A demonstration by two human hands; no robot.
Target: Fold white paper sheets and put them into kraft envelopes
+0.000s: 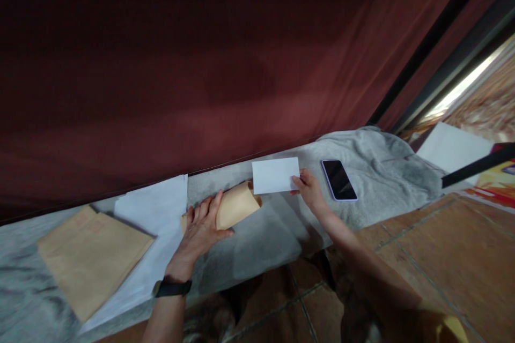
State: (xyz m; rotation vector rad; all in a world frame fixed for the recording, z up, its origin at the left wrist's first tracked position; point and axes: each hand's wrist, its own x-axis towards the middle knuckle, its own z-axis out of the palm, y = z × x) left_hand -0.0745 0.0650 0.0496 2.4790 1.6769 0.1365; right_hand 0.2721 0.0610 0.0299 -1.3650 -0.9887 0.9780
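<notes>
My right hand point(306, 188) pinches the right edge of a white folded paper point(275, 176) between thumb and fingers. The paper's left end is at the open mouth of a small tan envelope point(237, 206), which bulges slightly. Across the left part of that envelope lies my left hand point(203, 228), fingers spread, palm down; it wears a dark wristband. Whether the paper's edge touches the envelope's opening is hard to tell.
Larger brown envelopes point(94, 257) overlap white sheets point(161, 214) on the left of the grey cloth point(261, 236). A phone point(339, 180) lies to the right. Behind hangs a dark red curtain point(225, 91). White paper point(454, 150) and a dark bar point(478, 165) are at far right.
</notes>
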